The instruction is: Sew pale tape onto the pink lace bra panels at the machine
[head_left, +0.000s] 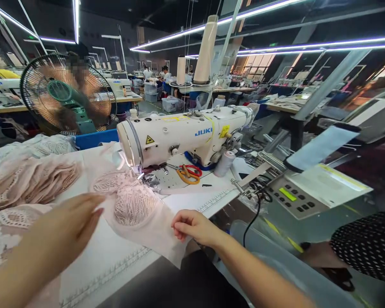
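Observation:
A pale pink lace piece [133,205] lies on the white sewing table [115,261], running up under the needle of a cream JUKI sewing machine [186,134]. My left hand [72,224] rests flat on the left part of the lace, fingers stretched out together. At the lace's right edge my right hand [192,226] pinches the fabric, fingers curled closed on it.
A stack of pink lace pieces [32,179] sits at the left. Orange-handled scissors [188,174] and a thread spool [224,163] lie beside the machine. A control panel [291,199] stands at the right, a fan [67,94] behind. Other workers sit far back.

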Available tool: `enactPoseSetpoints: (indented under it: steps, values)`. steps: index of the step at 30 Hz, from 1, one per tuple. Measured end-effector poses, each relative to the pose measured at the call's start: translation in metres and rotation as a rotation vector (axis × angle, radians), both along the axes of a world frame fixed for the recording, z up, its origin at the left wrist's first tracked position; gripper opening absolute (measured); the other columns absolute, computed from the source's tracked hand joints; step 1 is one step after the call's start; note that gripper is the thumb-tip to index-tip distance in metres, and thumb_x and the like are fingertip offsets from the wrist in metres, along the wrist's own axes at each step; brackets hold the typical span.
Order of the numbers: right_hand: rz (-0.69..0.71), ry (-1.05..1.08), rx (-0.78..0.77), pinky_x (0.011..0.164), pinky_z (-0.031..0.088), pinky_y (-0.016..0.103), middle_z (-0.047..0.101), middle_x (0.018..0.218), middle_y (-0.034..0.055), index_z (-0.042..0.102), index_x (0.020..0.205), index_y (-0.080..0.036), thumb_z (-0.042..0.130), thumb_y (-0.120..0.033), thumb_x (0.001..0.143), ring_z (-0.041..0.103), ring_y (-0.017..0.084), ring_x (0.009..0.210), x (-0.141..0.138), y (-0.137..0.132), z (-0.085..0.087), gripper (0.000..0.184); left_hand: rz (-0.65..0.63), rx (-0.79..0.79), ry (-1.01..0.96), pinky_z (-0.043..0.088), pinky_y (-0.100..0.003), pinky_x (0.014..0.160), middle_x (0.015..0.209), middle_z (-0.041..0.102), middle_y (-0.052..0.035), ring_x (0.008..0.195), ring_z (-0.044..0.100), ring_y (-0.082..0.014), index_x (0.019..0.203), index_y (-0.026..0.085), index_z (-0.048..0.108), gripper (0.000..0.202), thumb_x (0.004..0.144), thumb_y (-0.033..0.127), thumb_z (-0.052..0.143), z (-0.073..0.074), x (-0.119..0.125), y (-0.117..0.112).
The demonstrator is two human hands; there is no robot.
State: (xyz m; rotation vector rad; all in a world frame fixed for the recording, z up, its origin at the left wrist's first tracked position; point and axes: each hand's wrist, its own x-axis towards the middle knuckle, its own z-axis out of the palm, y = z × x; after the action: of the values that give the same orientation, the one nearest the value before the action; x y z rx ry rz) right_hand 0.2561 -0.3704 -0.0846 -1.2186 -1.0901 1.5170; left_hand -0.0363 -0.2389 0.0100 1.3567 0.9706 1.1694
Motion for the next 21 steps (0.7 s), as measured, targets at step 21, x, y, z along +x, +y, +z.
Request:
enactPoseSetpoints:
  steps: [21]
  values:
    - [0.29,-1.431,0.957,0.086,0.042,0.038,0.06,0.128,0.0065,0.06,0.117,-0.019,0.045,-0.028,0.094,0.049,0.023,0.113,0.015,0.069,0.008,0.029,-0.401,1.043,1.4,0.034,-0.063,0.1,0.14,0.049,-0.0184,0.129,0.042,-0.0408,0.128,0.02,0.058,0.065,0.077,0.061,0.061,-0.083,0.076,0.015]
